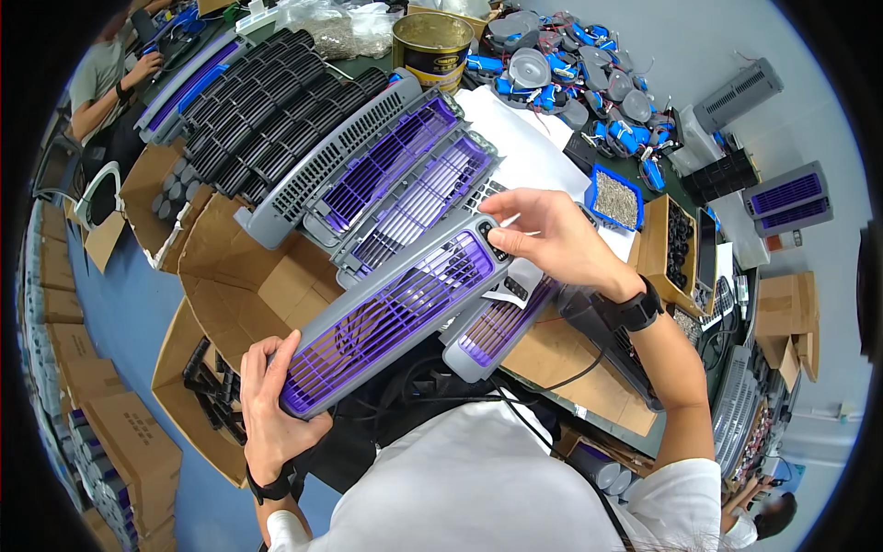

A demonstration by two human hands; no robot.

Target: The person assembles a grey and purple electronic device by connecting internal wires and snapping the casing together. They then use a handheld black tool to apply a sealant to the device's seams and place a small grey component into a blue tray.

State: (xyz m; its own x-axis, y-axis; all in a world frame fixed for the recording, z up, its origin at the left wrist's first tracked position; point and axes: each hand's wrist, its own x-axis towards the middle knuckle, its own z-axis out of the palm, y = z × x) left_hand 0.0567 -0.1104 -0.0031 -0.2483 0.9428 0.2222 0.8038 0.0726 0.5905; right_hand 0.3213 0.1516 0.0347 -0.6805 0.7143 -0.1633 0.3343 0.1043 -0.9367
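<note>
The grey grille panel with a purple inside (391, 317) lies slanted across the middle, held at both ends above an open cardboard box (241, 276). The left hand (269, 405) is clenched round the panel's lower end, fingers curled over the edge and thumb below. The right hand (552, 237) pinches the panel's upper end near a black switch, fingertips (504, 241) pressed on its top corner. Just above the panel, three more grilles (386, 170) lie side by side (tight, almost touching it), so little room is left on that side. Below the panel another grey and purple unit (497, 331) rests on a cardboard sheet (561, 363), close under the right wrist. Left of the panel the box gapes open. Farther above it stands a round tin (432, 46).
</note>
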